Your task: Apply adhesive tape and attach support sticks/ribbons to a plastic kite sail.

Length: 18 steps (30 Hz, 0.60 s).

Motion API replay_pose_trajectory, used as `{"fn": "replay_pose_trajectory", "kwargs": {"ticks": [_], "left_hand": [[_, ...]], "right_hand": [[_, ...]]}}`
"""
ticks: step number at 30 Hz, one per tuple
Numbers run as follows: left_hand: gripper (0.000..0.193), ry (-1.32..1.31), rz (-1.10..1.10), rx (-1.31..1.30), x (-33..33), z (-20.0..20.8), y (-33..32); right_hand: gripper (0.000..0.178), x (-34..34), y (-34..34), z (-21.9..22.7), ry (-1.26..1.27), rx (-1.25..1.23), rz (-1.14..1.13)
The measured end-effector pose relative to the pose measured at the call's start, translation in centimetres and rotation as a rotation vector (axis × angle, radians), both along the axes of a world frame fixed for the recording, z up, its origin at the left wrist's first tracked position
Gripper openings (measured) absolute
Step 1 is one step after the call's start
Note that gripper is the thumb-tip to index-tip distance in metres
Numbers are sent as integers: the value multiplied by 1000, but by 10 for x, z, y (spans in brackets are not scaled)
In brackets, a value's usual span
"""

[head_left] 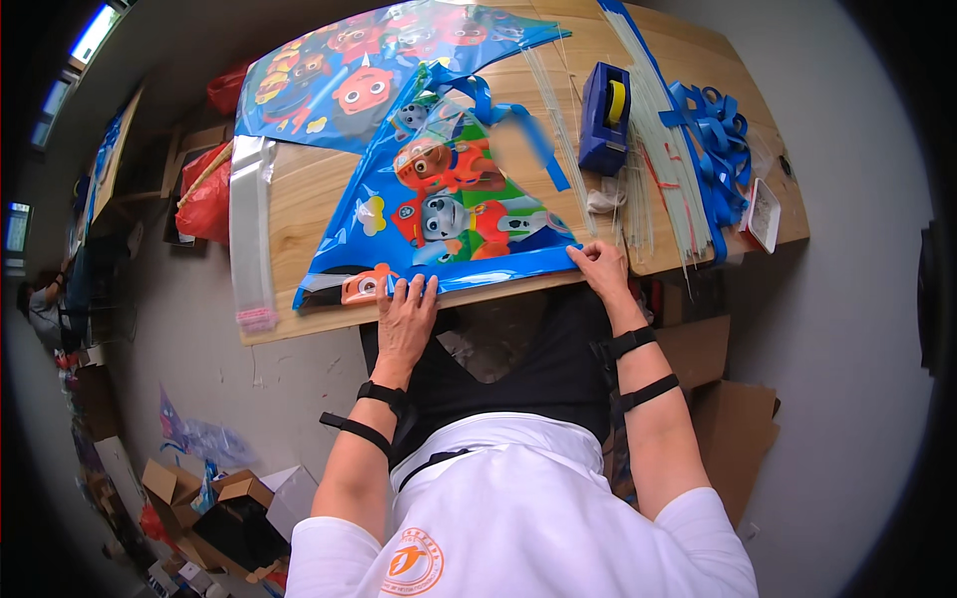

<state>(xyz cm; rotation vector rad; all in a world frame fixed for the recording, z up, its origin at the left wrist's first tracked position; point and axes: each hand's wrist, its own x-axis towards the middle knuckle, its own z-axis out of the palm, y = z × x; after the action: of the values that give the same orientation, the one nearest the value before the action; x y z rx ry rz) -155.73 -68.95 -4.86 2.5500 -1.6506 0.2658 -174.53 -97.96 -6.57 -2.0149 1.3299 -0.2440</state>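
A triangular kite sail (364,214) of glossy blue film, printed with cartoon dogs, lies on the wooden table in front of me with its point away from me. Along its near side runs a plain blue hem (498,267), close to the table edge. My left hand (404,317) rests its spread fingertips on this hem, left of the middle, beside a printed face. At the right corner, my right hand (602,269) pinches the end of the hem between thumb and fingers. The fingers' undersides are hidden. A blue ribbon (538,140) trails from the sail's upper right.
Another printed film sheet (329,95) covers the far left. To the right are a blue tape dispenser (604,120), thin pale rods (663,140), loose blue ribbons (713,130) and a small white tray (764,214). Cardboard boxes (224,498) stand on the floor at lower left.
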Motion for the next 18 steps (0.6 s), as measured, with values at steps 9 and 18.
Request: {"fn": "replay_pose_trajectory", "kwargs": {"ticks": [9,18], "left_hand": [[38,17,-33,-16,1,1,-2],[38,45,-53,-27,3,4,-3]], "right_hand": [[33,6,11,0,68,-161,-58],[16,-30,-5,4,-247,-229,-129]]}}
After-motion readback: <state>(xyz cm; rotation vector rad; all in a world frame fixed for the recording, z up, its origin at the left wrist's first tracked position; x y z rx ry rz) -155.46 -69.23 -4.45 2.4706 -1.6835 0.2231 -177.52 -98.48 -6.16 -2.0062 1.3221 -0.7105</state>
